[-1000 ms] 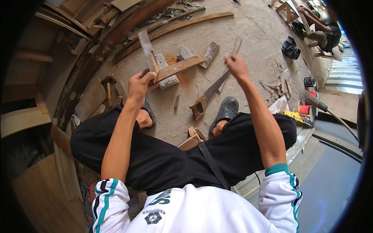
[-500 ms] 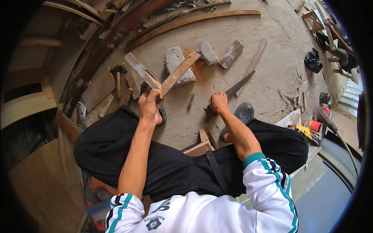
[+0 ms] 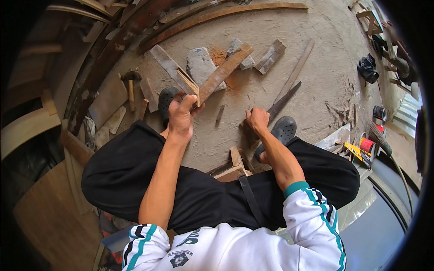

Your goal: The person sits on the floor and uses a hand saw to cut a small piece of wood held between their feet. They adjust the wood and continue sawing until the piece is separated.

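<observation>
The right hand (image 3: 257, 118) has been lowered onto the saw (image 3: 281, 101), fingers closed on its handle. The plank (image 3: 221, 74) is kept gripped by the left hand (image 3: 183, 115); sawing now seems ready.

I saw a hammer (image 3: 131, 83) lying on the dusty floor off to the left, next to a flat board (image 3: 107, 96). Far in the middle sat a grey stone block (image 3: 201, 67) with a patch of reddish sawdust (image 3: 219, 56) just right of it. A long curved wooden strip (image 3: 217, 16) ran along the far edge. Over on the right there was a black bag (image 3: 367, 68), a red can (image 3: 367, 145) and a yellow level (image 3: 353, 150) near it.
</observation>
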